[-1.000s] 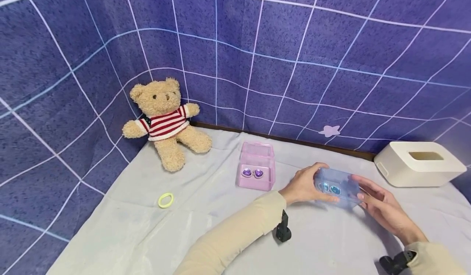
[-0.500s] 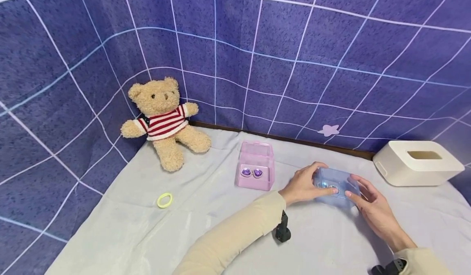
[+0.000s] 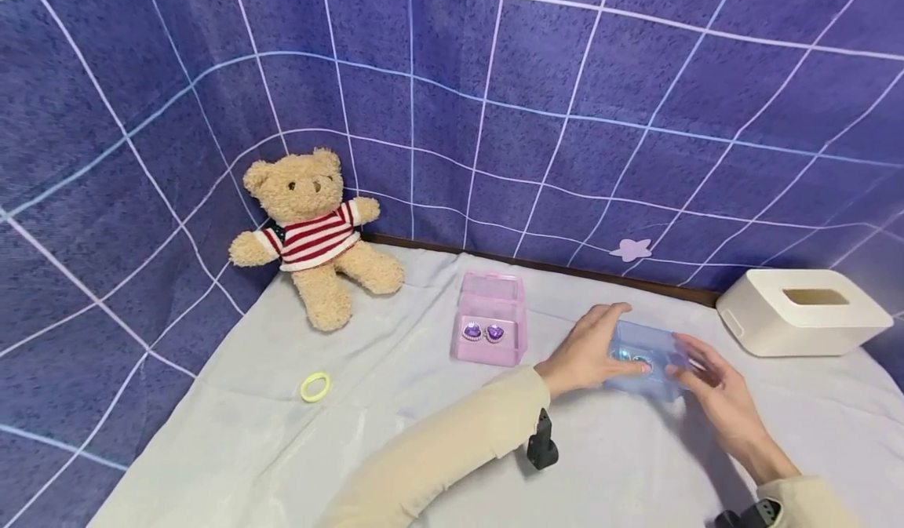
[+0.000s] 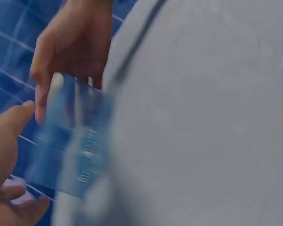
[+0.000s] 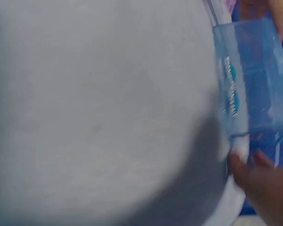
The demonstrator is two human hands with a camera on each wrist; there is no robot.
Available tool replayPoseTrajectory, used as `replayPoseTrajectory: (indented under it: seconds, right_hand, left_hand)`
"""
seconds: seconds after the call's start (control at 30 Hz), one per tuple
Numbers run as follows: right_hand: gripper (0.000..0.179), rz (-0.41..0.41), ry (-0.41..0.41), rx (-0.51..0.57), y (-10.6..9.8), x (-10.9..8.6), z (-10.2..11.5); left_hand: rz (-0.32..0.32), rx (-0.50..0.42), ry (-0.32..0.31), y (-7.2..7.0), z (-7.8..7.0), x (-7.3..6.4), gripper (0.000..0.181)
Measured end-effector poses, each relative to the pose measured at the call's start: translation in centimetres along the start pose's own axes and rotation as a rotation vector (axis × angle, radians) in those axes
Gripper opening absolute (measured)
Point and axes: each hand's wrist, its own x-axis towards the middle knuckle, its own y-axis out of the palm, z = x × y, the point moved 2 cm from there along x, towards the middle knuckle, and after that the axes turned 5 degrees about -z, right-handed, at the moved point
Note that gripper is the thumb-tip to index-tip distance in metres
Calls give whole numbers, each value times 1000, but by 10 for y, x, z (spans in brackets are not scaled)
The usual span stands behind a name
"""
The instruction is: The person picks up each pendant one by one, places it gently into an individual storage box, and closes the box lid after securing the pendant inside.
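Note:
A translucent blue plastic box [image 3: 646,355] with small blue jewelled pieces inside is on the right, at or just above the white cloth; I cannot tell if it touches. My right hand [image 3: 730,410] pinches its right end between thumb and fingers. At the left end, my left hand [image 3: 582,355] has its fingers spread, the thumb across the front of the box in the head view. The left wrist view shows this left hand [image 4: 7,160] apart from the blurred box [image 4: 75,136]. In the right wrist view, my right thumb [image 5: 238,165] lies at the box's lower corner.
A pink box [image 3: 489,347] stands open left of my hands, holding two purple gem pieces. A yellow ring [image 3: 315,376] lies on the cloth at left. A teddy bear [image 3: 314,238] sits at the back left, and a cream tissue box [image 3: 770,328] at the back right.
My right thumb moved left onto the front of the blue box, and the right hand shifted slightly left. The left fingers lifted away from the box's far side.

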Motion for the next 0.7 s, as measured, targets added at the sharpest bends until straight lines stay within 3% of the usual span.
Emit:
replayPoseTrajectory:
  seconds: [0.1, 0.2, 0.27, 0.33, 0.43, 0.57, 0.7]
  right_hand:
    - [38, -246, -45, -138, 4, 1, 21]
    - [25, -458, -96, -102, 16, 2, 47]
    - [23, -502, -146, -55, 29, 3, 64]
    - [23, -463, -191, 3, 45, 4, 81]
    - [26, -337, -195, 55, 72, 8, 102]
    - [28, -153, -101, 111, 108, 20, 119]
    - [35, 17, 68, 200, 144, 38, 115]
  left_hand:
    - [3, 51, 50, -28, -9, -9, 84]
    - [-9, 54, 56, -60, -8, -26, 83]
    - [-45, 42, 57, -79, -2, -38, 83]
    - [-109, 24, 45, -96, 10, -50, 83]
    - [-215, -4, 10, -115, 32, -63, 85]
    - [-318, -28, -105, -127, 66, -77, 95]
    - [-357, -116, -222, -125, 97, -85, 107]
